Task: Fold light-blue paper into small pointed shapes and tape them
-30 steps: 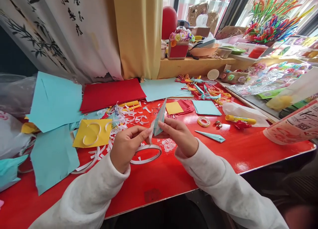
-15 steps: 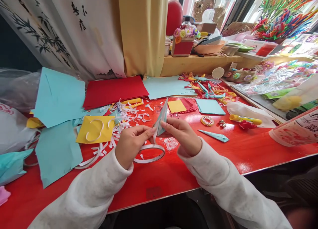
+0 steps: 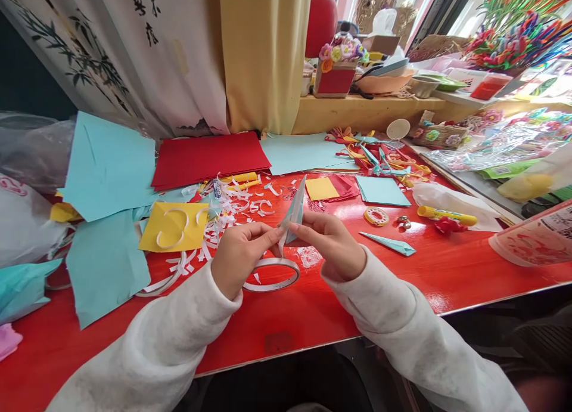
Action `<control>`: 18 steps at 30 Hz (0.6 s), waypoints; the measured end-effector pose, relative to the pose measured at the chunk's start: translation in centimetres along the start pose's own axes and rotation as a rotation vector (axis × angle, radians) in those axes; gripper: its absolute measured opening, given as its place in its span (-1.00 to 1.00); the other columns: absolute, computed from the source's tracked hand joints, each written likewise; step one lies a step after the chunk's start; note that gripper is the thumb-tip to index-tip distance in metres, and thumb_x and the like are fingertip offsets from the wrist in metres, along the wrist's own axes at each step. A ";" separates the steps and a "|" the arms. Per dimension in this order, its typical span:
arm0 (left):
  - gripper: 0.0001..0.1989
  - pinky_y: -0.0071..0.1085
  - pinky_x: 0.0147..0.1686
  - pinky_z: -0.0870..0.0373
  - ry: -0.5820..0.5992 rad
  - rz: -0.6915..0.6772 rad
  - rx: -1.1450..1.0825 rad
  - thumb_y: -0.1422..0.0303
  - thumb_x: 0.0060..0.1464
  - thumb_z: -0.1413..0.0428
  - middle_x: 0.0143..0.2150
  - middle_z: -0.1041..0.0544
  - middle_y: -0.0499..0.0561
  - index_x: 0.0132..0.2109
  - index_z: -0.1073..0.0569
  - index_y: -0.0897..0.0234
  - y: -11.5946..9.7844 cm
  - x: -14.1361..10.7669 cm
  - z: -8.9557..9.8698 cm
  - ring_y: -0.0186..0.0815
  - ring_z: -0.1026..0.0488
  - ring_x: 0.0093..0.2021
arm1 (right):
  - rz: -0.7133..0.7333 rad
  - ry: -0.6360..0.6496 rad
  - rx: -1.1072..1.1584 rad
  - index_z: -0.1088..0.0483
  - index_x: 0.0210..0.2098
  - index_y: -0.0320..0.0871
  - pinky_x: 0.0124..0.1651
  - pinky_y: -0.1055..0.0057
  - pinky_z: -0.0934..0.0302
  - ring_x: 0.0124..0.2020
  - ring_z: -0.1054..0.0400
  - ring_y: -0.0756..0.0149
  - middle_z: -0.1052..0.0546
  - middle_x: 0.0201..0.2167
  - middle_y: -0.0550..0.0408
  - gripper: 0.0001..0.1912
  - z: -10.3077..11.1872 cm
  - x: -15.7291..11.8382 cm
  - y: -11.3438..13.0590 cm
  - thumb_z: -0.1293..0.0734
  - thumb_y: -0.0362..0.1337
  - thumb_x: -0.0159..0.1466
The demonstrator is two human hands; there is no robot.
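Observation:
My right hand [image 3: 336, 245] is closed on a folded light blue paper piece [image 3: 295, 212], its narrow point upward. My left hand [image 3: 243, 256] pinches a strip of tape against the lower left side of that piece. From the strip hangs a white tape roll [image 3: 291, 276], just above the red tabletop; it looks like double-sided tape. Where the tape meets the paper is partly hidden by my fingers. A second folded light blue paper piece [image 3: 391, 244] lies on the table to the right of my right hand.
Red paper [image 3: 210, 158] and light blue sheets [image 3: 111, 167] lie behind and left. White scraps [image 3: 235, 206] surround a yellow square [image 3: 172, 227]. Small light blue squares [image 3: 384, 191], a small tape roll [image 3: 376, 216] and a yellow glue stick [image 3: 447, 215] sit right, near a plastic cup [image 3: 536, 239].
The view has shifted slightly, so the table's things appear a little to the right. Both hands keep their hold on the tape and the folded paper, with little movement.

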State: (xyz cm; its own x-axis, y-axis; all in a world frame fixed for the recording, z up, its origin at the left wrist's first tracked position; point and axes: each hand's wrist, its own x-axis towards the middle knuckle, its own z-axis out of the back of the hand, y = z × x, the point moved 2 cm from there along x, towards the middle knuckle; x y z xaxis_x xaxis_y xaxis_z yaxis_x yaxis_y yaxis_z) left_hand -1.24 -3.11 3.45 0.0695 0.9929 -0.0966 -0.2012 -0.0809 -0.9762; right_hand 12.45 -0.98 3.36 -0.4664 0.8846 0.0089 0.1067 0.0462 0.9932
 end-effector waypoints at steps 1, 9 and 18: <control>-0.76 -0.55 -0.75 0.02 0.001 0.001 0.003 0.24 -0.12 -0.07 -0.74 -0.30 -0.14 -0.59 -0.38 0.31 0.0 0.0 0.0 -0.57 -0.04 -0.77 | 0.001 -0.001 -0.004 -0.34 -0.40 -0.27 -0.22 0.36 -0.27 -0.40 -0.34 0.41 -0.42 -0.47 0.09 -0.73 0.0 0.0 0.0 -0.27 -0.15 0.06; -0.67 -0.53 -0.73 0.00 0.018 -0.054 0.073 0.14 -0.09 -0.02 -0.78 -0.25 -0.13 -0.62 -0.38 0.29 0.0 -0.1 -0.2 -0.52 -0.10 -0.75 | 0.007 -0.056 -0.020 -0.35 -0.45 -0.27 -0.28 0.37 -0.30 -0.46 -0.35 0.43 -0.43 -0.51 0.09 -0.74 0.0 0.1 -0.3 -0.26 -0.15 0.07; -0.67 -0.54 -0.72 -0.05 0.016 -0.077 0.067 0.16 -0.08 -0.01 -0.69 -0.34 -0.10 -0.61 -0.37 0.30 0.0 -0.1 -0.3 -0.52 -0.18 -0.70 | -0.033 -0.095 0.020 -0.36 -0.47 -0.26 -0.31 0.41 -0.31 -0.49 -0.35 0.43 -0.44 -0.55 0.10 -0.72 -0.1 0.2 -0.5 -0.25 -0.12 0.07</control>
State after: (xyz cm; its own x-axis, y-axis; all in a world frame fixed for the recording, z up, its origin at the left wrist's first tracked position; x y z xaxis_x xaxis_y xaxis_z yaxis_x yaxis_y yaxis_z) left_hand -0.96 -3.29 3.37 0.1023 0.9944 -0.0254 -0.2600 0.0020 -0.9656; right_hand 12.19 -0.88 2.91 -0.3844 0.9225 -0.0354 0.1108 0.0841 0.9903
